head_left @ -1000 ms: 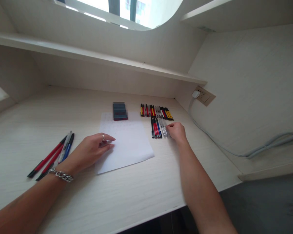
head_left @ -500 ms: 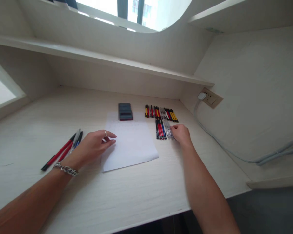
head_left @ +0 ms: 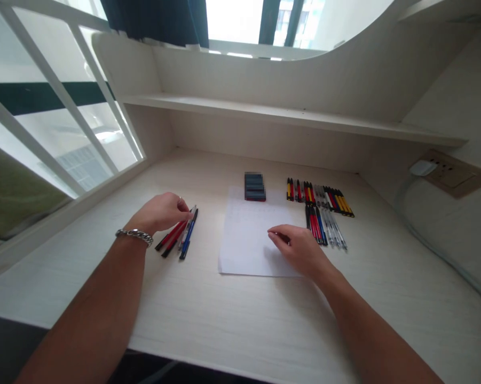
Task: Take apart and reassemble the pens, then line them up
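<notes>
My left hand (head_left: 164, 212), with a silver bracelet at the wrist, is over a small group of pens on the left. Its thumb and fingertips close around the upper end of a clear pen (head_left: 186, 232). Beside that lie a blue pen (head_left: 189, 234) and red pens with black ends (head_left: 173, 239), partly covered by the hand. My right hand (head_left: 298, 246) is above the white paper (head_left: 244, 245). Its thumb and forefinger are pressed together with nothing visible in them. To its right is a lower row of pens (head_left: 320, 226), black, red, blue and clear.
An upper row of pens (head_left: 319, 197), yellow, red, clear and black, lies farther back. A dark, blurred-out box (head_left: 255, 186) rests at the paper's top edge. A shelf (head_left: 264, 113) spans the back, with a wall socket (head_left: 450, 173) and plugged-in cable at right.
My right hand has left the clear pens in the lower row and moved left over the paper. My left hand has gone from the paper to the left pens. The view has swung left.
</notes>
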### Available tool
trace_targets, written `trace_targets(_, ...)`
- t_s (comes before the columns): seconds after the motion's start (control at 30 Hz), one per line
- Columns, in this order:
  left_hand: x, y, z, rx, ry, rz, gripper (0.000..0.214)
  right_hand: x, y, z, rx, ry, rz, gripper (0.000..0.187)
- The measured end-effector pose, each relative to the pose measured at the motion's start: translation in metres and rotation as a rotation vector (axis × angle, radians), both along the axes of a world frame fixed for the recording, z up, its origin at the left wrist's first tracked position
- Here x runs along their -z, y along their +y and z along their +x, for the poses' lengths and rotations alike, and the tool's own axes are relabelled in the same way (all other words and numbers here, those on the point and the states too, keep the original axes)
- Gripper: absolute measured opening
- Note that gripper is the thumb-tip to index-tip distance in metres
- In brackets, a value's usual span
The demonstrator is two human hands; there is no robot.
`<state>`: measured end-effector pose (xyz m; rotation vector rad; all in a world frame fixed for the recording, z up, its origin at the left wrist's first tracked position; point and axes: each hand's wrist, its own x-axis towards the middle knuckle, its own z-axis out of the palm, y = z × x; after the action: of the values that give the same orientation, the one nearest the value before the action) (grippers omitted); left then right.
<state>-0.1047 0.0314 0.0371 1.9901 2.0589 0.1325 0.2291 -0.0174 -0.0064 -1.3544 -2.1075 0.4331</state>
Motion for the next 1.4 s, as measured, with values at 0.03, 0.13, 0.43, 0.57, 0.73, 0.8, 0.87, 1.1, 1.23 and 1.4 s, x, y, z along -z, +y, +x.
trace_targets(0.03,0.0,-0.001,0.0,0.003,0.0,-0.014,0.029,0.003,0.0,-0.002,-0.009,-0.015,-0.014,0.022)
trace_targets(0.13,0.001,-0.004,0.004,0.007,0.024,-0.056,0.031,0.007,0.003,-0.001,-0.004,-0.035,-0.035,0.022)
trace_targets(0.43,0.005,-0.004,0.011,0.018,0.064,-0.11,0.03,0.007,0.003,0.001,-0.017,-0.025,-0.048,0.021)
trace_targets(0.57,-0.001,-0.005,0.009,0.025,0.043,-0.063,0.03,0.008,0.003,0.002,-0.018,-0.019,-0.06,0.021)
trace_targets(0.73,-0.002,-0.009,0.029,0.149,-0.078,0.18,0.029,0.002,0.005,0.009,0.01,-0.012,-0.06,0.02)
trace_targets(0.8,0.004,-0.013,0.048,0.224,-0.136,0.25,0.031,0.001,0.006,0.012,0.04,-0.003,-0.064,0.02)
trace_targets(0.87,0.013,-0.017,0.07,0.334,-0.174,0.299,0.031,0.0,0.008,0.016,0.068,0.007,-0.067,0.02)
trace_targets(1.1,0.044,-0.023,0.119,0.513,-0.134,0.375,0.027,-0.002,0.008,0.023,0.114,0.029,-0.075,0.02)
trace_targets(1.23,0.054,-0.021,0.124,0.533,-0.118,0.404,0.024,-0.001,0.009,0.024,0.111,0.042,-0.062,0.02)
trace_targets(1.4,0.061,-0.018,0.125,0.575,-0.162,0.39,0.02,0.003,0.01,0.022,0.103,0.042,-0.082,0.02)
